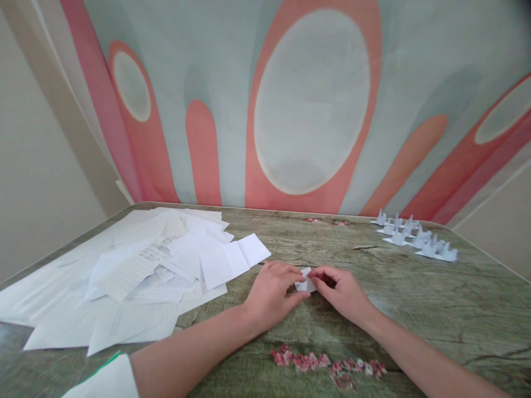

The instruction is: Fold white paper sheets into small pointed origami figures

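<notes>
A small folded piece of white paper (306,283) lies between my two hands, low over the wood-grain table. My left hand (276,293) grips its left side, thumb below and fingers above. On the other side, my right hand (338,288) pinches the paper between thumb and bent forefinger. Its exact folds are partly hidden by my fingers. To the left of my hands is a wide heap of loose white paper sheets (136,315), some with printed lines. A creased white sheet (236,258) sticks out from the heap towards my left hand.
Several small folded white paper figures (420,239) stand in rows at the back right of the table (456,309). Pink flower pictures (309,362) mark the tabletop near the front, with smaller ones at the back. A patterned cloth (232,160) hangs behind the far edge.
</notes>
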### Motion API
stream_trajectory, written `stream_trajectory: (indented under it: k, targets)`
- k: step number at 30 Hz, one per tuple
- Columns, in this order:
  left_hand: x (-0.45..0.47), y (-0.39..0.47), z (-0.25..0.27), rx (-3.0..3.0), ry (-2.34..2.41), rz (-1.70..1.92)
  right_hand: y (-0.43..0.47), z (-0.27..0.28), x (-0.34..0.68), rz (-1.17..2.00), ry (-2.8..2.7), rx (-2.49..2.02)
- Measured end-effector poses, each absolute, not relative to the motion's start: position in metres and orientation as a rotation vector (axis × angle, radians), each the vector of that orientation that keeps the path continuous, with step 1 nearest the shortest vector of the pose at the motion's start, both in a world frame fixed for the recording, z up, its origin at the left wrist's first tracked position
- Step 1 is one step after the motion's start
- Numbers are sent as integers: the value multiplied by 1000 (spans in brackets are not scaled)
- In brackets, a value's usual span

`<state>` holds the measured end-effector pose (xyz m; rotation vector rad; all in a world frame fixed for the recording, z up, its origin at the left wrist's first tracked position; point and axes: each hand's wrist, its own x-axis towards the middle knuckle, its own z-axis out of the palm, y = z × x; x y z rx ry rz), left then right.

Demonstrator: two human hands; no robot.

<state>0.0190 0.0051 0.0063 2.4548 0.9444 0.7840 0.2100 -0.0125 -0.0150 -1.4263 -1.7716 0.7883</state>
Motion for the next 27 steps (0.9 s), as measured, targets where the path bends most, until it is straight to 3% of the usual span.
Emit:
stream_trajectory:
  k: [5,11,27]
  targets:
    - [18,1,9,2651,920,568,-12,-10,213,799,-1877,-1422]
    - [18,4,7,2684,931,522,-7,7,230,988,-2168,-1300]
    - [18,4,9,2758,934,476,0,4,238,969,-2203,-1277]
